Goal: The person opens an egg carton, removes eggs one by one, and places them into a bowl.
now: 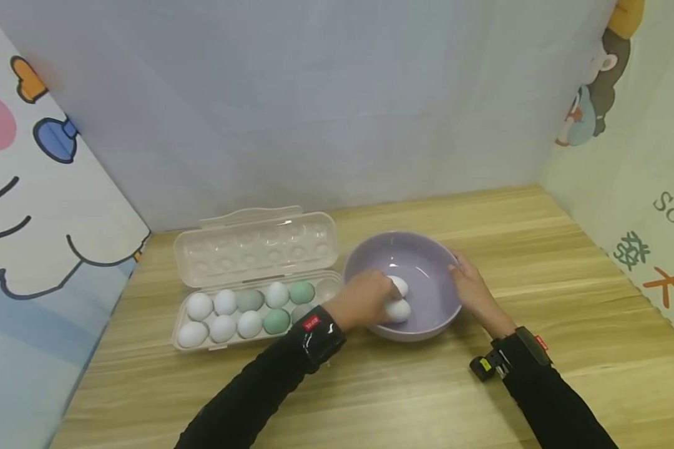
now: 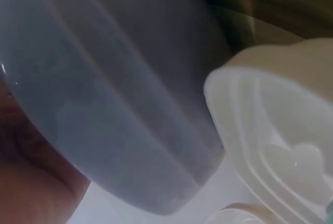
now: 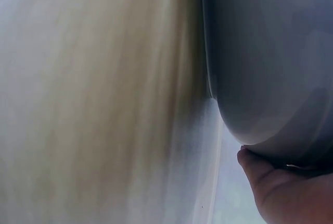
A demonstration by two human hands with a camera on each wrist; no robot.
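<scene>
A lavender bowl (image 1: 435, 274) stands on the table with white eggs inside. My left hand (image 1: 365, 298) reaches over its near left rim, fingers curled at the lower white egg (image 1: 397, 310), seemingly gripping it. Another white egg (image 1: 397, 286) lies just beyond the fingertips. At the bowl's right side my right hand (image 1: 474, 288) grips the rim; its thumb also shows against the bowl (image 3: 281, 78) in the right wrist view. Left of the bowl, an open clear plastic egg carton (image 1: 213, 347) holds white, green and grey eggs. Its far right cup is empty; the near right one is hidden by my left arm.
The carton's clear lid (image 1: 255, 248) lies folded back behind it. The bowl stands close to the carton's right end. A pale cloth wall (image 1: 337, 112) rises behind the wooden table (image 1: 415, 399), with printed panels at both sides.
</scene>
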